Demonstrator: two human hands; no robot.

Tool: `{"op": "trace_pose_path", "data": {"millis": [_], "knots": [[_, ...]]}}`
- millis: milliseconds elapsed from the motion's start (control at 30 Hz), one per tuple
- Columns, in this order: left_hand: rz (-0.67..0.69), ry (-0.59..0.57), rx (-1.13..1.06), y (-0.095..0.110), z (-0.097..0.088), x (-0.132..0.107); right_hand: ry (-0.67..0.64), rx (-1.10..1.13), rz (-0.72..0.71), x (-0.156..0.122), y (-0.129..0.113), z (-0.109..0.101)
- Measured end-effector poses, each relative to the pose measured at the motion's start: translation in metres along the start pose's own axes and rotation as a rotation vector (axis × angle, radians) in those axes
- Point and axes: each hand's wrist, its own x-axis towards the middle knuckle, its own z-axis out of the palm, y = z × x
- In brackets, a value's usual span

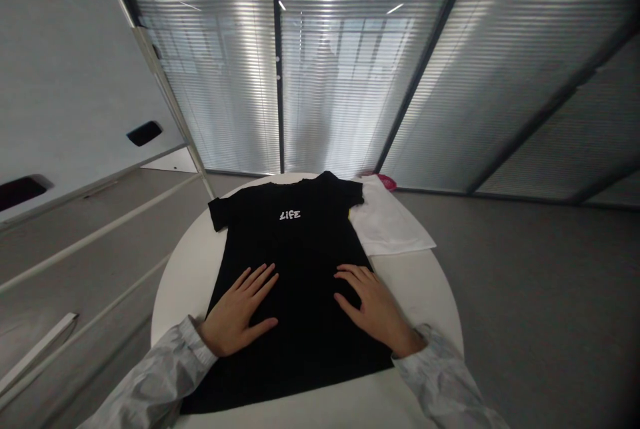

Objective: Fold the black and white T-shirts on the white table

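Note:
A black T-shirt [305, 249] lies spread out on a round white table [187, 276], its neck at the far side and its hem toward me. White lettering reading "LIFE" shows on its chest. My left hand [240, 316] rests on the lower left part of the shirt, fingers spread and thumb pointing inward. On the shirt's right side lies my right hand [373, 309], its fingers apart and slightly bent. Neither hand grips the cloth. Both wrists come out of light grey sleeves.
A white cloth [393, 222] lies at the table's right, partly under the black shirt, with a pink item [387, 182] behind it. A whiteboard [75, 69] on a metal frame [100, 236] stands at left. Glass panels with blinds [330, 82] rise beyond the table.

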Motion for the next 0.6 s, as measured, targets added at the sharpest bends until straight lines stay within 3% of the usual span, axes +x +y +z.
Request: {"op": "trace_pose_path", "data": {"millis": [600], "knots": [[0.021,0.000,0.019,0.0012,-0.0002,0.0008,-0.024,0.011,0.007,0.0028,0.0033,-0.0047]]}}
